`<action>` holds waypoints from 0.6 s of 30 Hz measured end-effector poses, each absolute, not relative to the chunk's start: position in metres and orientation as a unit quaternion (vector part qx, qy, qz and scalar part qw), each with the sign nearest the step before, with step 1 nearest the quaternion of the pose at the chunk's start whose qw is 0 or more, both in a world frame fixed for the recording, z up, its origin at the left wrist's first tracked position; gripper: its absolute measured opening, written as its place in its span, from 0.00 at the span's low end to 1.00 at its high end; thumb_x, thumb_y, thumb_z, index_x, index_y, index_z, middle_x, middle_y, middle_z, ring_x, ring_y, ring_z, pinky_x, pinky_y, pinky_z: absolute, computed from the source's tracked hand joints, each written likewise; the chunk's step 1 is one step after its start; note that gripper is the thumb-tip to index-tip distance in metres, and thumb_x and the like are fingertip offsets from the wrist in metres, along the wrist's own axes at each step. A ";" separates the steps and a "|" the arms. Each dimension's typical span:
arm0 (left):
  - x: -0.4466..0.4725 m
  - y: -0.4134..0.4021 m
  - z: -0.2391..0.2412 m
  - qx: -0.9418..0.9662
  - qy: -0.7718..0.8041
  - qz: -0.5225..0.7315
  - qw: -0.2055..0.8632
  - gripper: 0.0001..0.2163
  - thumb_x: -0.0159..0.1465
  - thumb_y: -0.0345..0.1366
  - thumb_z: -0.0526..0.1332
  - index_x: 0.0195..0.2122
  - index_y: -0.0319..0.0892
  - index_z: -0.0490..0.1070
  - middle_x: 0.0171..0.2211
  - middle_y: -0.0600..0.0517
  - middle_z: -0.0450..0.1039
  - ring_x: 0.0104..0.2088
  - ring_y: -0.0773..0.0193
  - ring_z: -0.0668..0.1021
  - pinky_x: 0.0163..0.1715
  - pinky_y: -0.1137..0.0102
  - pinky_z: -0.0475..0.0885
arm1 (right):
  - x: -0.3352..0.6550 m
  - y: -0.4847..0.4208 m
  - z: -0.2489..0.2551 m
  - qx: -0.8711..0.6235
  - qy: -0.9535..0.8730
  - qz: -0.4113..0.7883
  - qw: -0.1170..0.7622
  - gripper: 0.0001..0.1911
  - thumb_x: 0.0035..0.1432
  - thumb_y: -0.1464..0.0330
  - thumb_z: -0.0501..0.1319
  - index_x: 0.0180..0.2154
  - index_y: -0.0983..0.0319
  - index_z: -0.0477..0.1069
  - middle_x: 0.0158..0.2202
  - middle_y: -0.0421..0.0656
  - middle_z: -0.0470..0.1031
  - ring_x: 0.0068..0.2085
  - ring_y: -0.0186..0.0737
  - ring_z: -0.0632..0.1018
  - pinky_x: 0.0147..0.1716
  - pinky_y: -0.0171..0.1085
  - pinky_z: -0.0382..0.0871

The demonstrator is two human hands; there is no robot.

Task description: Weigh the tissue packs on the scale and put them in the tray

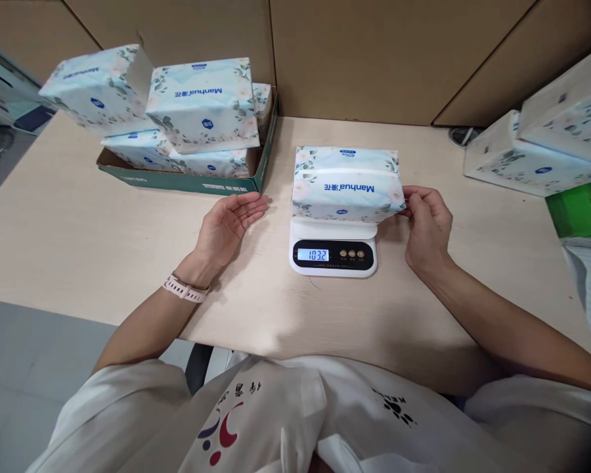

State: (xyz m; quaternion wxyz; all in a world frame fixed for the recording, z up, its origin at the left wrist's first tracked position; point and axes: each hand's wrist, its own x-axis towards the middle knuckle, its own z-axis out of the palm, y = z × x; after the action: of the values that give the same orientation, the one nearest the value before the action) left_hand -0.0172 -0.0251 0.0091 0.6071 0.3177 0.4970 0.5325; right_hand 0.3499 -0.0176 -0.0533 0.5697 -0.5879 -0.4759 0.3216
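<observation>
We have tissue pack [345,184] resting on scale [333,255], display [312,255] lit at 103.2. Our right hand [426,226] pinches pack's right end; our left hand [226,226] open, palm up on table [79,223], apart from pack.

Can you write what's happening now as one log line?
right hand: touching tissue pack end | left hand: open, clear of pack | tissue pack: on scale | display: 103.2

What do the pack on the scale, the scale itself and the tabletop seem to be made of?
The tissue pack looks like thin printed plastic film, glossy, creased at its ends. The scale seems hard white plastic, with a dark glossy display panel. The table appears pale wood-grain laminate, matte; solid wood cannot be ruled out.
</observation>
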 end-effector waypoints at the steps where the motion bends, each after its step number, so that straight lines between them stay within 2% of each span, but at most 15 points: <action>1: -0.017 -0.025 0.009 0.318 0.496 0.532 0.608 0.17 0.66 0.48 0.72 0.45 0.40 0.88 0.54 0.39 0.91 0.62 0.47 0.89 0.71 0.57 0.79 | 0.348 -0.018 -0.051 -0.590 -0.466 0.323 0.574 0.20 0.71 0.46 0.65 0.49 0.52 0.82 0.52 0.47 0.88 0.51 0.55 0.87 0.63 0.67 0.84; 4: -0.017 -0.025 0.009 0.318 0.498 0.531 0.607 0.16 0.66 0.48 0.72 0.44 0.40 0.88 0.54 0.39 0.91 0.63 0.46 0.89 0.71 0.57 0.79 | 0.345 -0.020 -0.047 -0.593 -0.462 0.321 0.576 0.19 0.70 0.46 0.66 0.47 0.52 0.82 0.51 0.47 0.88 0.51 0.55 0.86 0.62 0.67 0.84; 9: -0.016 -0.025 0.010 0.317 0.505 0.531 0.603 0.15 0.66 0.47 0.71 0.44 0.40 0.87 0.54 0.39 0.91 0.64 0.45 0.88 0.73 0.55 0.79 | 0.351 -0.020 -0.056 -0.592 -0.498 0.313 0.551 0.21 0.74 0.41 0.64 0.49 0.48 0.83 0.56 0.49 0.89 0.59 0.64 0.85 0.63 0.69 0.82; 18: -0.017 -0.025 0.009 0.320 0.501 0.533 0.602 0.15 0.66 0.46 0.71 0.44 0.40 0.87 0.53 0.38 0.91 0.65 0.43 0.88 0.73 0.54 0.79 | 0.354 -0.015 -0.063 -0.582 -0.485 0.313 0.573 0.18 0.71 0.44 0.67 0.47 0.48 0.82 0.51 0.48 0.88 0.54 0.63 0.87 0.61 0.72 0.85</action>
State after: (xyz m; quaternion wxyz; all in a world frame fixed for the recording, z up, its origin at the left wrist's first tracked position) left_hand -0.0165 -0.0250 0.0092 0.6023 0.3202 0.5009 0.5327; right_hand 0.3543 -0.0149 -0.0634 0.5727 -0.5824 -0.4848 0.3129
